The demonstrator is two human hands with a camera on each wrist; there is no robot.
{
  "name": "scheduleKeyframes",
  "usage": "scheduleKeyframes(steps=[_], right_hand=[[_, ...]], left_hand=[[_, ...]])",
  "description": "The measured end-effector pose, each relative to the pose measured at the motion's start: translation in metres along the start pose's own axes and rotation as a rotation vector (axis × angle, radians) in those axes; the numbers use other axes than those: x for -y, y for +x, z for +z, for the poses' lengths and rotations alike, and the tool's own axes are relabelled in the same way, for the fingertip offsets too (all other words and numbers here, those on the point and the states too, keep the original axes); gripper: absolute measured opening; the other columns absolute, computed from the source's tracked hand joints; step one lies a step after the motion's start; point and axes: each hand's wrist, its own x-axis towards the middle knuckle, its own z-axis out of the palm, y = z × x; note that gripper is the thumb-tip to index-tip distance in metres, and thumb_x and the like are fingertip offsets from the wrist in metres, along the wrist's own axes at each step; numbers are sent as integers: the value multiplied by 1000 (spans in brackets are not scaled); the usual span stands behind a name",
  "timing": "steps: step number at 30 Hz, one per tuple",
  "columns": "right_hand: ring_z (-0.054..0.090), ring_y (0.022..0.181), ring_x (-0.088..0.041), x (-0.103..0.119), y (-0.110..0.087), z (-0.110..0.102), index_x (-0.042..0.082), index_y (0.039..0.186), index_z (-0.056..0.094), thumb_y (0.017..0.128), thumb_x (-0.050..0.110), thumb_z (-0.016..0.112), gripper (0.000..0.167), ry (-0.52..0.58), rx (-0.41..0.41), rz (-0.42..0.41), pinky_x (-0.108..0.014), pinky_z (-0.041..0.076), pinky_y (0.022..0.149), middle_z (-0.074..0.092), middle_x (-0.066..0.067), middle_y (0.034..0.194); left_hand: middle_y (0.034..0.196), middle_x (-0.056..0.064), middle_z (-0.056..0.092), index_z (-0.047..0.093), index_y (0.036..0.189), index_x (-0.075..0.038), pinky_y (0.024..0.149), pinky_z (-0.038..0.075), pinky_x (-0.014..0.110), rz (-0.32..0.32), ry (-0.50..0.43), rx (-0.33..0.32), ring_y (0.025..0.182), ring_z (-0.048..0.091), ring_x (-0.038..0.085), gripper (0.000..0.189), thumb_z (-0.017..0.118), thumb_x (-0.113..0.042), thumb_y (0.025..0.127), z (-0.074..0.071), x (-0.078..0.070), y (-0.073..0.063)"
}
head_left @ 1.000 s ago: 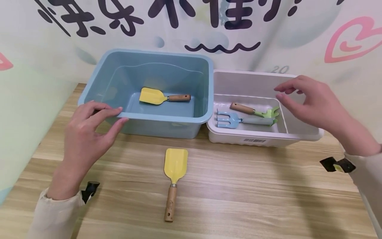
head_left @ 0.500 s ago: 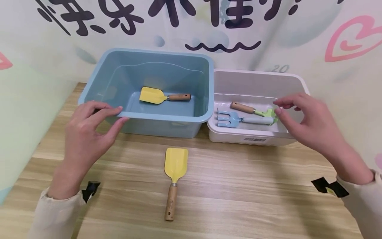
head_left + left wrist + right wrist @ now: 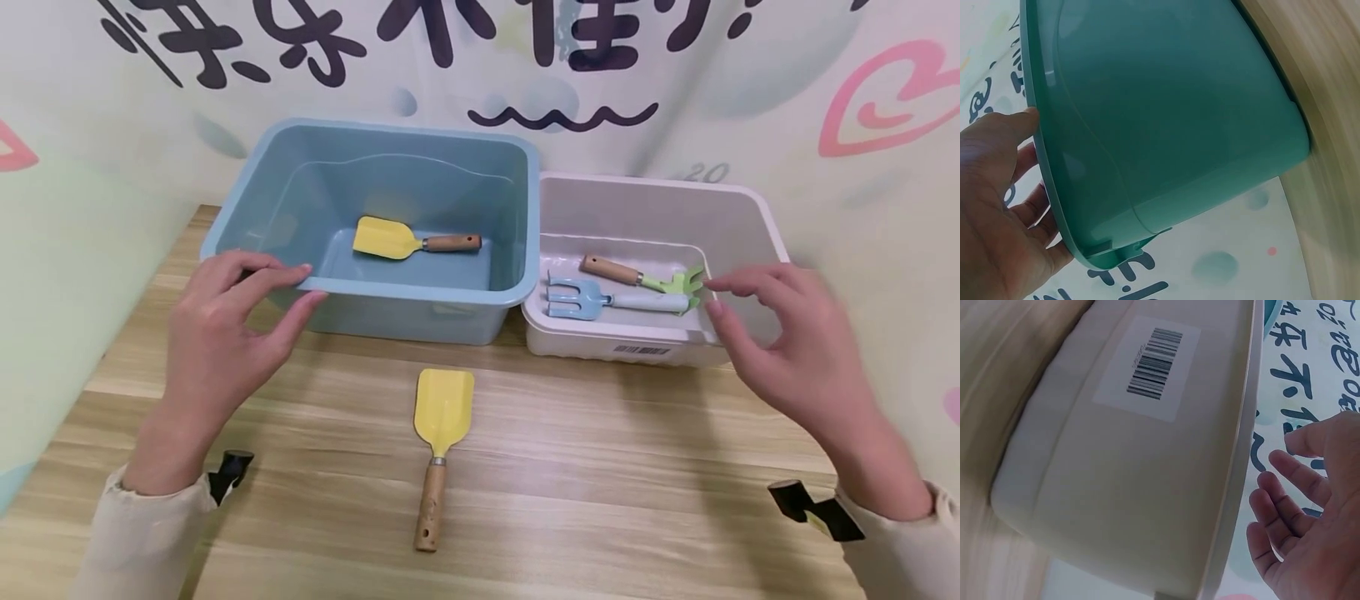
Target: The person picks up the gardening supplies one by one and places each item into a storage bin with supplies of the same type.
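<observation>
My left hand point(image 3: 221, 329) holds the near rim of a blue plastic bin point(image 3: 405, 319), thumb outside and fingers over the edge. In the left wrist view the fingertips point(image 3: 1030, 119) meet the rim of the bin point(image 3: 1179, 112). A small yellow shovel point(image 3: 386, 238) with a wooden handle lies inside. Above the right end of a white bin point(image 3: 592, 340) hovers my right hand point(image 3: 806, 350), its fingers loosely bent and holding nothing. A blue hand fork point(image 3: 581, 300) and a green hand rake point(image 3: 615, 271) lie in that bin. In the right wrist view, fingers point(image 3: 1288, 472) stand apart from its rim.
A larger yellow shovel point(image 3: 442, 412) with a wooden handle lies on the wooden table point(image 3: 585, 467), in front of the bins. Behind them hangs a printed backdrop point(image 3: 420, 100). The two bins stand side by side, close together.
My right hand has come down and toward me over the right end of the white bin. The left hand stays at the blue bin's rim, and the tools have not moved.
</observation>
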Motion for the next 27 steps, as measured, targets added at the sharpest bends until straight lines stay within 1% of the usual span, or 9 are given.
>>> scheduleKeyframes(steps=[3, 6, 9, 13, 16, 19, 21, 25, 27], right_hand=[[46, 109, 15, 1, -7, 1, 0, 105, 78, 85, 2, 73, 20, -8, -8, 10, -12, 32, 97, 71, -7, 97], [47, 110, 15, 2, -14, 2, 0, 106, 78, 85, 2, 74, 21, -4, -16, 24, -11, 32, 96, 72, -12, 98], [49, 109, 16, 2, -20, 3, 0, 105, 78, 86, 2, 74, 20, 4, -38, 49, -11, 33, 94, 71, -10, 99], [50, 107, 15, 2, -28, 5, 0, 103, 77, 87, 1, 74, 17, 22, -60, 89, -12, 34, 88, 66, 6, 103], [51, 104, 13, 0, -34, 8, -1, 101, 77, 86, 1, 74, 16, 48, -87, 104, -14, 35, 88, 61, 19, 106], [51, 103, 12, -2, -38, 11, -3, 99, 77, 85, 3, 74, 16, 60, -122, 97, -14, 35, 89, 59, 23, 105], [51, 102, 12, -3, -38, 13, -4, 98, 77, 85, 5, 74, 16, 58, -137, 78, -14, 35, 90, 64, 13, 100], [51, 100, 12, -3, -38, 16, -5, 94, 76, 85, 10, 74, 18, 54, -153, 37, -14, 34, 90, 67, -12, 91], [51, 97, 11, -1, -37, 18, -6, 92, 76, 85, 13, 73, 20, 59, -167, 24, -15, 34, 89, 66, -19, 88]], left_hand=[[100, 20, 69, 80, 108, -1, 90, 43, 38, -1, 1, 8, 96, 62, 40, 32, 78, -28, 91, 0, -1, 0], [100, 20, 68, 80, 109, 0, 89, 44, 40, 2, 7, 12, 96, 62, 40, 32, 78, -27, 91, 0, -1, 0], [100, 20, 68, 80, 109, 0, 88, 44, 41, 4, 8, 11, 95, 62, 40, 32, 78, -27, 91, 0, -1, 0], [100, 20, 68, 79, 108, 0, 88, 44, 43, 8, 7, 11, 95, 62, 40, 32, 77, -27, 91, 0, -1, 1], [100, 20, 68, 79, 109, 0, 87, 44, 43, 15, 11, 17, 95, 61, 40, 33, 76, -28, 92, 0, -1, 1], [100, 21, 68, 79, 109, 1, 88, 44, 44, 16, 8, 18, 96, 62, 40, 33, 76, -28, 92, 0, -1, 1], [101, 21, 68, 79, 109, 1, 90, 44, 43, 11, 6, 16, 97, 62, 41, 32, 77, -27, 92, 1, -2, 1], [104, 20, 69, 78, 111, 0, 94, 44, 43, -6, 2, 13, 101, 63, 41, 32, 79, -25, 90, 0, -2, 0], [105, 20, 69, 77, 114, -1, 95, 44, 44, -15, 3, 14, 102, 62, 41, 34, 79, -24, 90, -1, -2, -1]])
